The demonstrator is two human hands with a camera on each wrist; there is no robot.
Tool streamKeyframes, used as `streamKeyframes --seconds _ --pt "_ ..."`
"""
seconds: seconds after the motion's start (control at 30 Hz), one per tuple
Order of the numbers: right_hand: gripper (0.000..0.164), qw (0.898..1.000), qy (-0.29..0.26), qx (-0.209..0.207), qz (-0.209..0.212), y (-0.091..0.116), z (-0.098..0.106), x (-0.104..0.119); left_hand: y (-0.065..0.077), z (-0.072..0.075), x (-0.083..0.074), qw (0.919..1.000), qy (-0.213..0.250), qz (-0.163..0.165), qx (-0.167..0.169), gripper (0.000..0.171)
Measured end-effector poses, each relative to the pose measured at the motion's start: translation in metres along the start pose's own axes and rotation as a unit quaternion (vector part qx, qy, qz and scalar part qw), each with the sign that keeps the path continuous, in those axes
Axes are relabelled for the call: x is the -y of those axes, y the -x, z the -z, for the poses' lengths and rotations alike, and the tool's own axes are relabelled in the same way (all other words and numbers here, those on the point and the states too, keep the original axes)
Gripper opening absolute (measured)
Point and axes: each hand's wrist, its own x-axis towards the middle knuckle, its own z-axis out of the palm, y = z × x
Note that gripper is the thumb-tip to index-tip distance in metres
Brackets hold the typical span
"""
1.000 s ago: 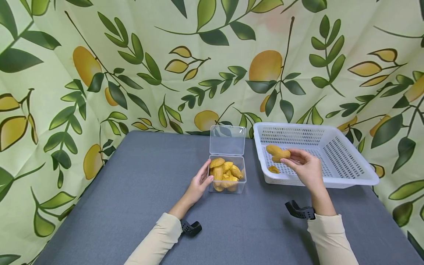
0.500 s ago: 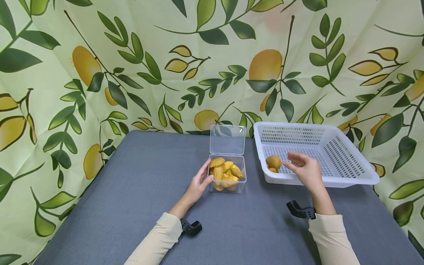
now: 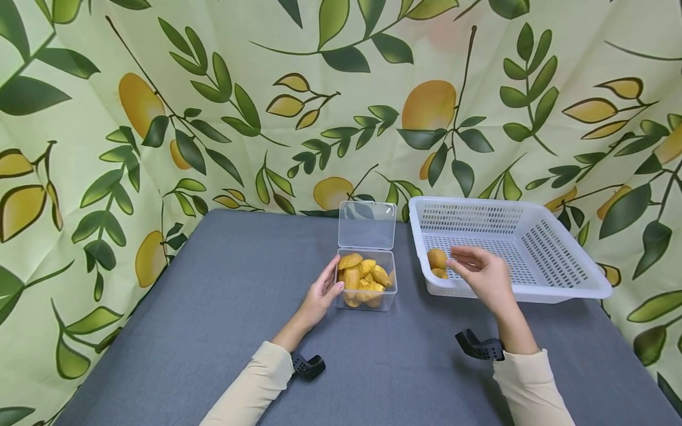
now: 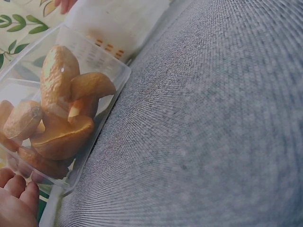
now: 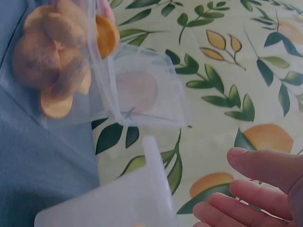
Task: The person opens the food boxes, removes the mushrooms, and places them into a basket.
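A clear plastic box with its lid raised stands mid-table, full of yellow-brown mushrooms. My left hand grips its left side, thumb at the front corner and fingers farther back. In the left wrist view these fingertips touch the box wall. Two more mushrooms lie in the left end of a white perforated basket. My right hand hovers over the basket just right of them, holding nothing. The right wrist view shows its thumb and fingers apart; whether a fingertip touches a mushroom I cannot tell.
The basket stands at the right rear of a grey cloth-covered table, close to the box's right side. Behind and beside the table hangs a leaf-and-fruit print curtain. Black wrist mounts sit on both forearms.
My right hand held a mushroom above the basket, then let it go into the left end. It has since shifted slightly left toward the mushrooms. My left hand stays on the box.
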Motion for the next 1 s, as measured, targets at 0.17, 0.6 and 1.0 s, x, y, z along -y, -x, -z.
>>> streamKeyframes --seconds 0.17,0.6,1.0 --pt "0.034 0.999 -0.037 -0.006 0.014 0.001 -0.006 0.006 0.000 0.000 0.001 1.0000 -0.002 0.000 0.001 0.058" --pt "0.034 0.997 -0.070 0.038 0.010 0.004 -0.030 0.025 0.000 0.000 0.000 1.0000 0.000 0.000 -0.002 0.058" --pt "0.032 0.994 -0.076 0.074 0.021 0.003 -0.062 0.038 0.001 0.001 0.001 1.0000 -0.003 -0.004 0.001 0.059"
